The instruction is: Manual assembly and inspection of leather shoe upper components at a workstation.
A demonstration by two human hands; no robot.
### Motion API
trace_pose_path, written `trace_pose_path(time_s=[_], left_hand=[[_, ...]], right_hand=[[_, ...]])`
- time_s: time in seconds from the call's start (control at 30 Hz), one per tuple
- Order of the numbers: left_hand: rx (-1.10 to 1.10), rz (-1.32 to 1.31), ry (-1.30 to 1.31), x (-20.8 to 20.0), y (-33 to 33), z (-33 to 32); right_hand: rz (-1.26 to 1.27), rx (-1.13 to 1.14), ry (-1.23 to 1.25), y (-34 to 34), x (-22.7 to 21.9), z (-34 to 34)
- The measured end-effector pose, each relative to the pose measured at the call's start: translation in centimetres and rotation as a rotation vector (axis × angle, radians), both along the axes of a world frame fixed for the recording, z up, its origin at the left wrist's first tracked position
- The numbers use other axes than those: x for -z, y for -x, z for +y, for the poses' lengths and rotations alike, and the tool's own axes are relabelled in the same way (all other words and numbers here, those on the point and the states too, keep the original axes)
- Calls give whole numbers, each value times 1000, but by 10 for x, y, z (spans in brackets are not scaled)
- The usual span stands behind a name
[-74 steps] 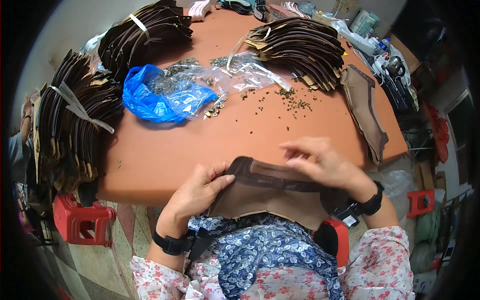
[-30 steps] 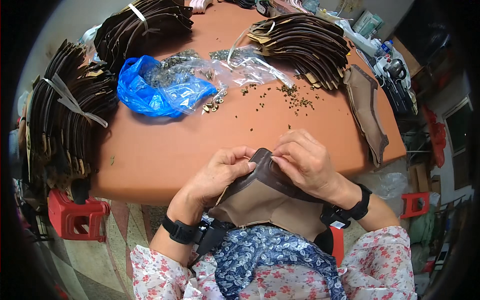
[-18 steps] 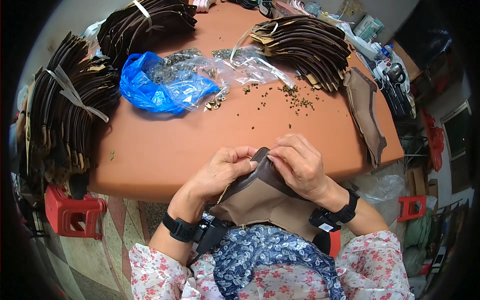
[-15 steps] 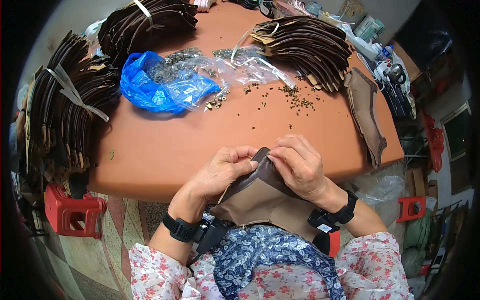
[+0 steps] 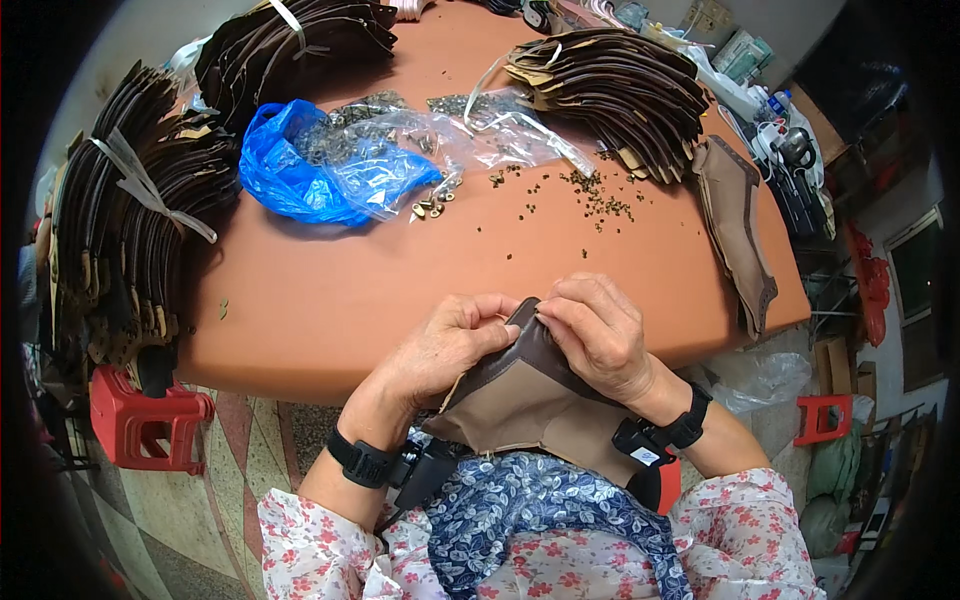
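A person seated at an orange table (image 5: 330, 300) holds a tan leather piece with a dark brown border (image 5: 530, 395) just above the lap, at the table's near edge. The left hand (image 5: 445, 345) and right hand (image 5: 595, 335) are close together, fingertips pinched on the piece's top corner, apparently to keep it steady and close to the eyes for fine work. Both wrists, wearing black bands, bend inward. Farther off lie bundled stacks of dark leather pieces (image 5: 130, 235), a blue plastic bag (image 5: 300, 175), and scattered small metal fittings (image 5: 590, 195).
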State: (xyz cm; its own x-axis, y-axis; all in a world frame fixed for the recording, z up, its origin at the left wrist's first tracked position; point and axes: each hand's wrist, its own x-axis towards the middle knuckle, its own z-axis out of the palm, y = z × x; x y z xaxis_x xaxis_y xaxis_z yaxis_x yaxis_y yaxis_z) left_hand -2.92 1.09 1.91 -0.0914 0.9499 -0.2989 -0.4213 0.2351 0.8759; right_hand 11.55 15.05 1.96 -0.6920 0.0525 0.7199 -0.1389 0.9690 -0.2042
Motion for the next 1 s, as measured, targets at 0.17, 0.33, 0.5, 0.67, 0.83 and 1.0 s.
trace_pose_path(time_s=[0.17,0.33,0.5,0.67,0.83,1.0], left_hand=[[-2,-22,17,-3,0,0],[-9,-14,16,-4,0,-1],[-10,-11,3,-1,-1,-1],[-7,7,5,-4,-2,-1],[-15,8,1,-3,-2,-2],[-2,31,26,-4,-3,-1]], right_hand=[[14,-14,8,0,2,2],[18,-17,15,0,4,2],[-2,-6,125,-1,5,-1],[-19,24,188,-4,4,-5],[5,30,61,-3,7,-5],[3,32,-57,-7,8,-3]])
